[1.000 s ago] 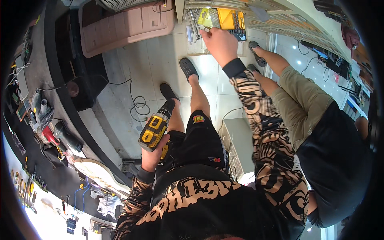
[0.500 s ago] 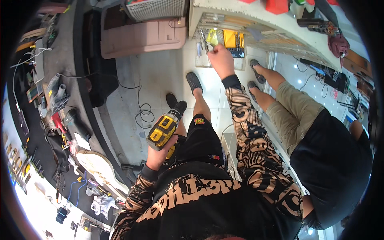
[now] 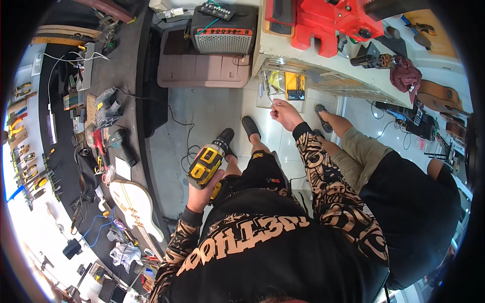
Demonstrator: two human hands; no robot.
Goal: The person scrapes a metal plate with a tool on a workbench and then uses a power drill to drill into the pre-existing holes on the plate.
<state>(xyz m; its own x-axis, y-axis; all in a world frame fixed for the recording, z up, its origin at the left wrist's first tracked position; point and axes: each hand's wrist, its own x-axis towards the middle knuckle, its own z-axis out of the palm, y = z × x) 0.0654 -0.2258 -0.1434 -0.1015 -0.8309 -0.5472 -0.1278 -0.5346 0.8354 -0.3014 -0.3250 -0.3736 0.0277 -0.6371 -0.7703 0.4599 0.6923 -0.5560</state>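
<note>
My left hand (image 3: 204, 192) is closed around the grip of a yellow and black cordless drill (image 3: 207, 162), whose black chuck points up and away from me. My right hand (image 3: 287, 116) is stretched forward, its fingertips pinched on a thin metal rod (image 3: 272, 101) too small to make out fully. Just beyond those fingers stands an open drawer (image 3: 263, 105). Inside it lie a yellow case (image 3: 294, 81) with a dark lower part and several slim metal tools (image 3: 267, 83).
On the left, a dark workbench (image 3: 126, 96) carries tools, cables and a white guitar body (image 3: 135, 207). An amplifier (image 3: 225, 31) rests on a brown case (image 3: 202, 70). A red vise (image 3: 328, 25) tops the cabinet. Another person (image 3: 404, 202) stands close on my right. Cable (image 3: 188, 146) lies on the floor.
My right hand has drawn back from the drawer toward me, fingers still pinched. The view has shifted, showing more of the vise and amplifier. My left hand keeps holding the drill.
</note>
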